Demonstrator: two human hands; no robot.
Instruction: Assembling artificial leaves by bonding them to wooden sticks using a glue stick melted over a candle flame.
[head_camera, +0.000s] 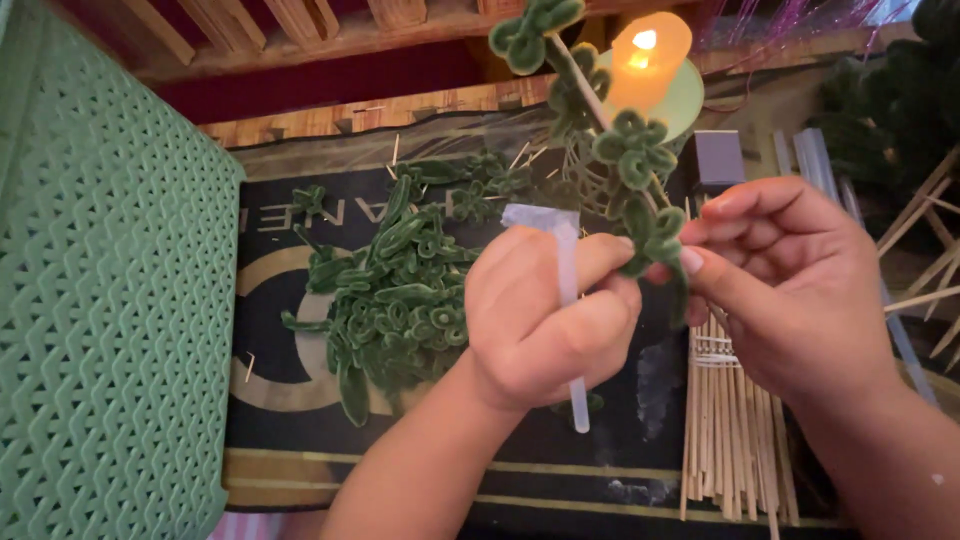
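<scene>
My left hand (545, 320) grips a translucent white glue stick (571, 300) upright, its lower end sticking out below my fist. My right hand (790, 280) pinches the lower end of a thin wooden stick wrapped with green pipe-cleaner loops (632, 150), which slants up and to the left toward the top of the view. Both hands meet at the base of that leafy stem. A pile of loose green pipe-cleaner leaves (395, 290) lies on the dark printed mat (300, 420) just left of my left hand.
A green woven plastic basket (100, 300) fills the left side. A lit orange candle (648, 60) stands on a pale green dish at the back. A bundle of wooden skewers (725, 430) lies under my right hand. More glue sticks (815, 165) and dark green foliage lie at the right.
</scene>
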